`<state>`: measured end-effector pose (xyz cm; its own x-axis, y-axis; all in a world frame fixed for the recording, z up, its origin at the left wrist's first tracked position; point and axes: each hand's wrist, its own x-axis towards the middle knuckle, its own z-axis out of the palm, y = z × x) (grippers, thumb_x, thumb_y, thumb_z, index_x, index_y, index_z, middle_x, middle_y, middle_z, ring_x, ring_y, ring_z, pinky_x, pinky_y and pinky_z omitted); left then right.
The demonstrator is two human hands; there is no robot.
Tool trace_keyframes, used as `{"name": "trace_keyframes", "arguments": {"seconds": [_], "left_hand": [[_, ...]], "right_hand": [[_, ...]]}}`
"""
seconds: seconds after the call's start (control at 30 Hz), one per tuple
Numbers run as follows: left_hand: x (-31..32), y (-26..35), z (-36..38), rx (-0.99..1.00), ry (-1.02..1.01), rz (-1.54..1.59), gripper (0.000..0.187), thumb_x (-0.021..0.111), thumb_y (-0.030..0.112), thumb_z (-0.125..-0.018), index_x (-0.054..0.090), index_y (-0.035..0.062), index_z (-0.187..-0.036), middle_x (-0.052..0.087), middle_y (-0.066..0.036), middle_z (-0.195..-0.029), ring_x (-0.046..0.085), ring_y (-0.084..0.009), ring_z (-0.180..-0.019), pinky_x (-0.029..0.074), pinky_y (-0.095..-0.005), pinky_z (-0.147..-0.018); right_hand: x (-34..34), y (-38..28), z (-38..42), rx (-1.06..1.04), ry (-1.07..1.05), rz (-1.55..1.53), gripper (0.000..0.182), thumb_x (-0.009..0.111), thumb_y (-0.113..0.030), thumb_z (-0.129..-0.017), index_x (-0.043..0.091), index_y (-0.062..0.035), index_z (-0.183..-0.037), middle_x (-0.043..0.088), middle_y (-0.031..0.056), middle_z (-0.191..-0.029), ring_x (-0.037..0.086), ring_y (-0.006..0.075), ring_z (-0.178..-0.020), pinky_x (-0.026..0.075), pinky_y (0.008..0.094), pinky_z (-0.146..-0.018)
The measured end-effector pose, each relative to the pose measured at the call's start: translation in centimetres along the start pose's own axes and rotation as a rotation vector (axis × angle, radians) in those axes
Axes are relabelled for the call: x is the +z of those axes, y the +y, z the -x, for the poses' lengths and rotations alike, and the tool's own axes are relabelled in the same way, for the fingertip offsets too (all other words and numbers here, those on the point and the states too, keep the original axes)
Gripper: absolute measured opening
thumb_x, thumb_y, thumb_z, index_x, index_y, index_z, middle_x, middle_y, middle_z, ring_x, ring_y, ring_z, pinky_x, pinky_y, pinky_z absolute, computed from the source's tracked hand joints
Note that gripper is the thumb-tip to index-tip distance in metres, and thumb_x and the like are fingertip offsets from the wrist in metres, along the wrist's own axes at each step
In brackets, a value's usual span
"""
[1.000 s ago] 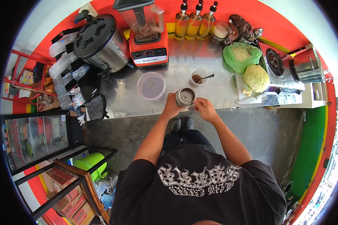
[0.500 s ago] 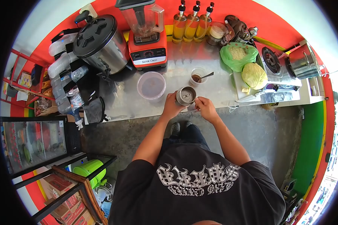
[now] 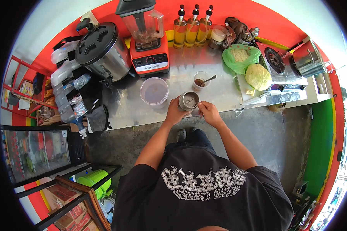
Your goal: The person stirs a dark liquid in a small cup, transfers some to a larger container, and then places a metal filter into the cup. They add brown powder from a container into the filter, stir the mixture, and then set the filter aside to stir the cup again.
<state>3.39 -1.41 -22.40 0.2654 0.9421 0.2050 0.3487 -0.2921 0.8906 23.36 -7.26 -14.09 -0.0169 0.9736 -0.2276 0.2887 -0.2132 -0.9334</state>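
A small metal mug [image 3: 189, 100] with a greyish-brown inside is held just over the counter's front edge. My left hand [image 3: 176, 111] wraps round its left side. The fingers of my right hand [image 3: 209, 112] are closed at the mug's right side, where its handle seems to be; they hide most of that part. Just beyond the mug stands a clear plastic cup [image 3: 199, 85] with brown powder and a spoon [image 3: 210, 78] in it. To the left sits a round translucent tub [image 3: 154, 91].
Along the steel counter [image 3: 131, 115] stand a large lidded steel pot [image 3: 104, 54], a red blender [image 3: 149, 57] and several pump bottles [image 3: 191, 32]. Right of me lie a cabbage [image 3: 258, 77], a green bag [image 3: 241, 57] and a knife [image 3: 256, 98], beside a stove with a pot [image 3: 308, 61].
The whole view has shifted slightly. Both hands stay at the mug, with almost no change in their grip.
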Motion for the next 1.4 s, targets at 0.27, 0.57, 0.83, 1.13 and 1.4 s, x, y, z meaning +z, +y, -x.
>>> {"name": "trace_keyframes", "arguments": {"seconds": [0.27,0.57,0.83,1.13,1.4], "left_hand": [[-0.1,-0.3,-0.5,0.016,-0.083,0.133,0.07,0.097,0.014,-0.068,0.064,0.0065,-0.13,0.073,-0.012,-0.115,0.07,-0.0312,-0.108,0.053,-0.0406,-0.096],[-0.4,0.3,-0.1,-0.066,-0.091,0.033,0.076,0.098,0.021,-0.068,0.063,0.0078,-0.134,0.07,-0.014,-0.123,0.066,-0.0336,-0.117,0.05,-0.0434,-0.102],[-0.3,0.6,-0.1,-0.071,-0.104,0.022,0.081,0.098,0.025,-0.069,0.062,0.0065,-0.139,0.069,-0.014,-0.126,0.064,-0.0338,-0.12,0.049,-0.0433,-0.104],[-0.3,1.0,-0.2,-0.066,-0.103,0.078,0.078,0.097,0.027,-0.069,0.064,0.0082,-0.137,0.07,-0.015,-0.124,0.065,-0.0338,-0.119,0.052,-0.0444,-0.101],[0.2,0.7,-0.1,-0.114,-0.088,0.119,0.077,0.098,0.027,-0.068,0.064,0.0082,-0.135,0.07,-0.014,-0.122,0.067,-0.0336,-0.116,0.053,-0.0442,-0.1]], "right_hand": [[-0.4,0.1,0.2,0.054,0.012,-0.018,0.039,0.058,-0.029,-0.11,0.064,0.0014,-0.088,0.064,0.0055,-0.074,0.06,0.0133,-0.066,0.051,0.0326,-0.066],[-0.4,0.4,-0.3,0.028,-0.007,-0.011,0.044,0.055,-0.033,-0.112,0.063,0.0012,-0.086,0.064,0.0053,-0.074,0.06,0.0134,-0.067,0.05,0.0322,-0.066],[-0.6,1.7,-0.8,0.079,-0.127,-0.255,0.043,0.051,-0.032,-0.114,0.064,-0.0021,-0.087,0.066,0.0053,-0.078,0.06,0.014,-0.07,0.05,0.0311,-0.068],[-1.1,1.5,-1.0,0.17,-0.08,-0.464,0.041,0.049,-0.032,-0.115,0.059,-0.0054,-0.086,0.059,0.0036,-0.08,0.06,0.0148,-0.075,0.049,0.031,-0.069],[-1.1,1.2,-1.2,0.152,-0.06,-0.348,0.043,0.048,-0.032,-0.115,0.06,-0.0042,-0.085,0.059,0.0039,-0.079,0.059,0.0141,-0.074,0.049,0.0315,-0.068]]}}
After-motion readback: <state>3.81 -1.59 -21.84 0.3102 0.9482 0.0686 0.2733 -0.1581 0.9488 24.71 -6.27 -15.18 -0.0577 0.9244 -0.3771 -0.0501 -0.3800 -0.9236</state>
